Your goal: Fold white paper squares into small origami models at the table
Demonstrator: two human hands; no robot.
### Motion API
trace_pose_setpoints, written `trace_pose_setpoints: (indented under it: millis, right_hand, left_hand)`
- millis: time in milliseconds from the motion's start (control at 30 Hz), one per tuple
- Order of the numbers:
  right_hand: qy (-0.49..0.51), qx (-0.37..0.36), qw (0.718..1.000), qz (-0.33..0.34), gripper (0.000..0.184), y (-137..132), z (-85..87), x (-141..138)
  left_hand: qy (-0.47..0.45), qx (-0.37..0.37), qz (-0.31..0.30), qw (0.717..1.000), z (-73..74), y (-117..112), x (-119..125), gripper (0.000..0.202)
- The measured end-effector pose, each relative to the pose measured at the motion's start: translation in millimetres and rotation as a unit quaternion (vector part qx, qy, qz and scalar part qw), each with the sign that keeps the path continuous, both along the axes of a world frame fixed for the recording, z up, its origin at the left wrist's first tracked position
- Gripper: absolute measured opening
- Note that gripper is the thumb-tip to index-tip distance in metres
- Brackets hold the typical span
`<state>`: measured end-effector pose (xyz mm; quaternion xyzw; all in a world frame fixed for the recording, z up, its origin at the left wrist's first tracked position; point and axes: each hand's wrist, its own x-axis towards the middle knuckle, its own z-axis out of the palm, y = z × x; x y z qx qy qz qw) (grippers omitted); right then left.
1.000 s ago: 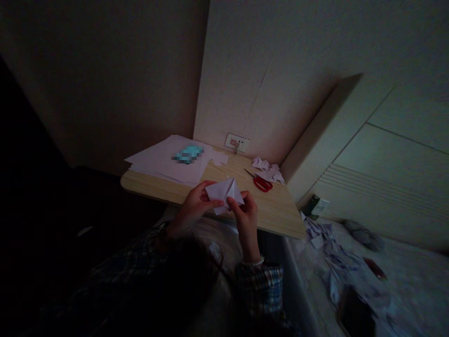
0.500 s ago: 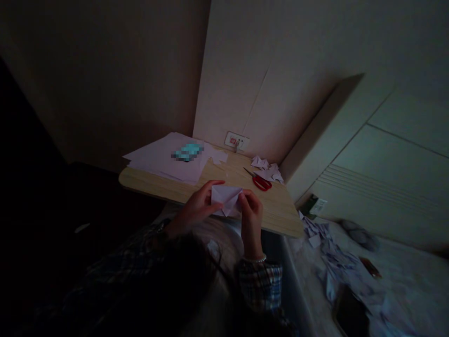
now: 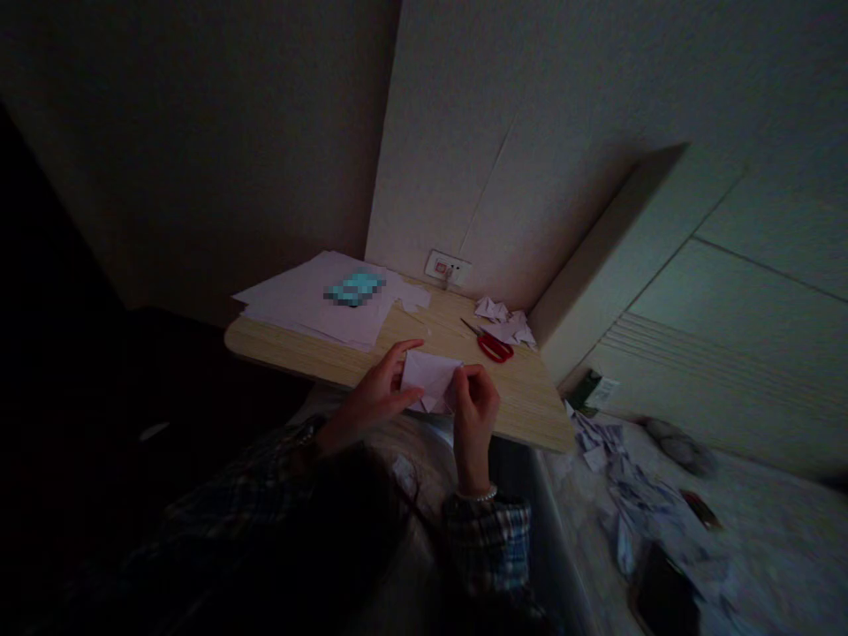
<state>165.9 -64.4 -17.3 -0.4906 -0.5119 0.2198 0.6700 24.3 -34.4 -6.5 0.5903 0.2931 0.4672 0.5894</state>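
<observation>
A small folded sheet of white paper [image 3: 432, 374] is held between my two hands at the front edge of the wooden table [image 3: 530, 397]. My left hand [image 3: 381, 389] grips its left side, thumb across the near face and fingers behind. The paper's right upper corner is pinched by my right hand [image 3: 475, 397] between thumb and forefinger. Creases meet near its lower edge in a pointed flap. Red-handled scissors [image 3: 494, 346] lie beyond my right hand, blades pointing away to the left.
Large white sheets [image 3: 298, 296] cover the table's left, a blurred-out turquoise item [image 3: 356, 289] on them. Folded paper pieces [image 3: 507, 322] sit by the wall, below a socket [image 3: 448, 268]. On the bed at right are more folded papers [image 3: 600, 442] and a dark tablet-like object [image 3: 664, 590].
The folded paper and my right hand have shifted slightly to the right and down. The paper's upper face now looks flatter, with its diagonal fold less marked. Both hands still hold it.
</observation>
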Motion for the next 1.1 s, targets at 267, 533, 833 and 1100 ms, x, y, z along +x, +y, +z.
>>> trace_pose_setpoints:
  millis: [267,533,833,1100]
  right_hand:
    - [-0.02,0.006,1.0,0.006,0.023,1,2.0,-2]
    - [-0.009,-0.034,0.996,0.077,0.026,1,2.0,-7]
    - [0.022,-0.032,0.995,0.092,0.025,0,2.5,-7]
    - [0.034,-0.008,0.998,0.059,0.026,-4,4.0,-4]
  left_hand:
    - [-0.046,-0.06,0.049,0.996,-1.9,8,-1,0.07]
    - [-0.05,-0.024,0.068,0.996,-2.2,9,-1,0.054]
    - [-0.047,-0.026,0.061,0.997,-4.0,11,-3,0.05]
    - [-0.032,-0.026,0.002,0.999,-1.8,9,-3,0.039]
